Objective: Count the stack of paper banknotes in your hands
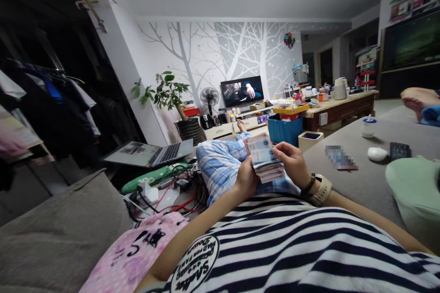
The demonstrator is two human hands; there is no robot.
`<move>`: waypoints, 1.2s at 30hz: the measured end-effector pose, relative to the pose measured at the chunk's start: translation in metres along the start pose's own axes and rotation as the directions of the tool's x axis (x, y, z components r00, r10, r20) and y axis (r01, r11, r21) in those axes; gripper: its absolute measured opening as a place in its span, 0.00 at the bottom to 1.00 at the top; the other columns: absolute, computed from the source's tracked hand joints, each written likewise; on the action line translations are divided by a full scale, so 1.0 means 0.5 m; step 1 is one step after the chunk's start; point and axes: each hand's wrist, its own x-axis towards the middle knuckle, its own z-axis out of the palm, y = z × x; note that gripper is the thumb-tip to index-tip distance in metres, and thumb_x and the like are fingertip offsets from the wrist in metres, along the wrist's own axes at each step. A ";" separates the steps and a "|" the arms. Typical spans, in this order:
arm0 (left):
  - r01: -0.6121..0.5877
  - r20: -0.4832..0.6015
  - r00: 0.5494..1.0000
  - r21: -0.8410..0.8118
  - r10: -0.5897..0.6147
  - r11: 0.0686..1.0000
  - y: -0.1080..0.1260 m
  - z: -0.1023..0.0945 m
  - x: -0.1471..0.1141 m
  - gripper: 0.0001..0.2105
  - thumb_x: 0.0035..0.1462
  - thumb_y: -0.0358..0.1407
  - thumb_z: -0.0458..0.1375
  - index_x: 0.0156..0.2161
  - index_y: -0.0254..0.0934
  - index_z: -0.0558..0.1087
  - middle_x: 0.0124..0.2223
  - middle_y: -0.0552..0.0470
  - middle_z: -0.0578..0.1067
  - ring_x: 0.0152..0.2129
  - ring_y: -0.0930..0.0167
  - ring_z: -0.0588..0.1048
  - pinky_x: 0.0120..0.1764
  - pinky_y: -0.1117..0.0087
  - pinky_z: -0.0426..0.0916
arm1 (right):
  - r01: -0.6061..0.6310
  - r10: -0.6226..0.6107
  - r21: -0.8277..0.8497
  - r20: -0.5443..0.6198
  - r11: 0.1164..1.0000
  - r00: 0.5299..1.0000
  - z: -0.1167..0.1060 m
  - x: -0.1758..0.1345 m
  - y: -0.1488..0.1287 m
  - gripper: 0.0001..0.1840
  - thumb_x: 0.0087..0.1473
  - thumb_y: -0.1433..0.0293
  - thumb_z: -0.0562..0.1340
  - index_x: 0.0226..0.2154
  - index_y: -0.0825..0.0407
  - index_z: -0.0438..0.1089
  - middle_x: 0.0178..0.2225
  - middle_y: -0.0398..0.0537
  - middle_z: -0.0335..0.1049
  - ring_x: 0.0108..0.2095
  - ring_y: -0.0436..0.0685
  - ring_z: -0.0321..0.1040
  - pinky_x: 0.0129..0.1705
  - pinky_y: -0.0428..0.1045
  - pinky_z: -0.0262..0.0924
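Tree-mural wall [206, 50] fills the background. At left lies an open laptop [151, 153]; next, the left hand [248, 175] is curled around the near left edge of a banknote stack [261, 152] above plaid trousers [220, 153]. Its long axis runs away from the striped shirt [275, 233], far end leaning left; the right hand [292, 162] pinches its right edge.

A round white chest print [195, 263], near the left edge of the striped T-shirt [292, 238], carries slanted black lettering: "Down" curves along its upper edge, "MAD FOR FAM" follows with its ending unclear, then a row of stars and a large script word whose start reads "Sha". The print on the banknotes [260, 154] is too small to read, as are the lines on the laptop screen [132, 152]. Black strokes on the pink cloth [147, 254] form no legible word.
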 end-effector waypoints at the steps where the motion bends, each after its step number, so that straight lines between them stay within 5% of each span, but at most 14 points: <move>1: 0.003 0.001 1.000 0.004 -0.003 1.000 0.000 -0.001 0.000 0.18 0.55 0.42 0.60 0.47 0.33 0.80 0.41 0.43 0.84 0.43 0.54 0.81 0.50 0.55 0.75 | 0.003 -0.003 -0.004 -0.002 1.000 1.000 0.000 0.000 0.000 0.22 0.48 0.50 0.69 0.22 0.50 0.68 0.23 0.41 0.61 0.26 0.52 0.55 0.29 0.49 0.53; 36: 0.006 -0.050 0.999 -0.023 -0.007 1.000 0.003 0.003 0.000 0.16 0.54 0.38 0.57 0.44 0.34 0.79 0.37 0.44 0.84 0.43 0.55 0.81 0.48 0.56 0.76 | 0.011 -0.011 -0.021 0.014 1.000 1.000 -0.002 0.000 -0.002 0.23 0.49 0.48 0.69 0.22 0.50 0.69 0.22 0.41 0.62 0.26 0.52 0.55 0.30 0.50 0.54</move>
